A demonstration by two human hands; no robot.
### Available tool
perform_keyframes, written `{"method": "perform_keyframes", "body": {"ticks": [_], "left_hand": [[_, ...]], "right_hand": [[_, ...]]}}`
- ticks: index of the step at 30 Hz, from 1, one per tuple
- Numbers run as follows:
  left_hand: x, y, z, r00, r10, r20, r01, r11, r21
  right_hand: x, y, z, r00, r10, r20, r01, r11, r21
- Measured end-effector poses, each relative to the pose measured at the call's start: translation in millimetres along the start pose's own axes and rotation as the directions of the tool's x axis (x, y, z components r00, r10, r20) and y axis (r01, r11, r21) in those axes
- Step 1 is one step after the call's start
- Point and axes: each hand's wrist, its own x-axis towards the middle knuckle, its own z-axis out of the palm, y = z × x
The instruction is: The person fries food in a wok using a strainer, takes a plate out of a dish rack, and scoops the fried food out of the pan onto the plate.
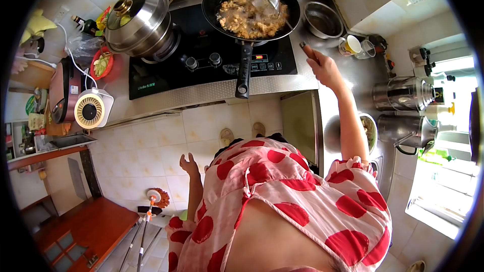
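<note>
My right hand (325, 68) is closed round the brown handle of a metal skimmer (268, 1). The skimmer's head lies in a black wok (207, 2), among browned pieces of fried food (247, 17) in bubbling oil. Part of the skimmer's shaft is hard to make out against the wok's rim. The wok sits on the right side of a black cooktop (166, 78), its long black handle pointing towards me. My left hand (189, 163) hangs low at my side over the floor, fingers apart, holding nothing.
A lidded steel steamer pot (143, 25) stands on the left burner. Beside it are a red basket (103, 63) and a small fan (91, 110). Right of the wok are a steel bowl (322, 20) and cups (349, 45). Steel kettles (401, 94) stand near the window.
</note>
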Motion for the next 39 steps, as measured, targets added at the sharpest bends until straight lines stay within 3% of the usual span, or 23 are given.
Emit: {"method": "perform_keyframes", "body": {"ticks": [1,2,4,6,8,9,10,12,13,18,20,22,24,28,30,34,39], "left_hand": [[-1,-1,-1,1.0,0.001,-0.003,-0.001,1.0,0.005],[-3,-3,-1,1.0,0.001,-0.002,-0.001,1.0,0.006],[-6,-5,-1,1.0,-0.024,0.007,0.024,1.0,0.005],[-8,-8,0,1.0,-0.026,0.0,0.026,1.0,0.011],[-13,-6,-1,0.999,-0.035,-0.014,0.036,0.999,0.012],[-16,-3,-4,0.999,-0.047,-0.016,0.047,0.999,0.009],[-18,-5,-5,0.998,-0.058,-0.018,0.059,0.998,0.006],[-20,-8,-5,0.998,-0.057,-0.016,0.057,0.998,0.012],[-20,-7,-5,0.999,-0.052,-0.013,0.052,0.998,0.018],[-21,-9,-3,0.997,-0.07,-0.008,0.07,0.997,-0.009],[-20,-8,-3,0.999,-0.042,-0.004,0.042,0.999,0.016],[-19,-6,-3,0.999,-0.052,0.005,0.052,0.999,-0.01],[-19,-4,-5,0.999,-0.046,0.0,0.046,0.999,-0.017],[-22,-11,-5,1.0,-0.03,-0.006,0.03,0.999,-0.014],[-25,-9,-5,0.999,-0.05,-0.005,0.05,0.999,-0.012],[-27,-11,-4,0.997,-0.073,-0.035,0.072,0.997,-0.023],[-28,-16,-8,0.997,-0.047,-0.055,0.047,0.999,0.0]], "right_hand": [[6,3,3,0.973,-0.19,-0.133,0.18,0.98,-0.084],[11,6,2,0.973,-0.189,-0.133,0.179,0.98,-0.084],[18,5,-1,0.983,0.041,-0.181,-0.11,0.914,-0.39],[22,21,3,0.979,0.131,-0.154,-0.187,0.876,-0.444],[19,14,5,0.999,-0.049,-0.02,0.044,0.978,-0.203],[11,-10,1,0.889,0.415,0.19,-0.436,0.896,0.081],[9,-15,-2,0.89,0.412,0.195,-0.433,0.898,0.079],[6,-17,-6,0.779,0.406,0.477,-0.625,0.569,0.535],[2,-18,-6,0.779,0.363,0.51,-0.626,0.483,0.612],[-11,-49,-4,0.825,0.283,0.489,-0.55,0.599,0.583],[-12,-65,-4,0.871,0.257,0.418,-0.425,0.821,0.381],[-15,-70,-6,0.89,0.257,0.377,-0.381,0.873,0.305],[-18,-68,-7,0.951,0.188,0.246,-0.239,0.951,0.197],[-24,-56,-18,0.951,0.147,0.271,-0.216,0.945,0.244],[-22,-47,-14,0.922,0.255,0.292,-0.28,0.959,0.047],[-22,-39,-12,0.921,0.333,0.204,-0.366,0.918,0.154],[-37,-59,-35,0.842,0.356,0.405,-0.446,0.882,0.151]]}}
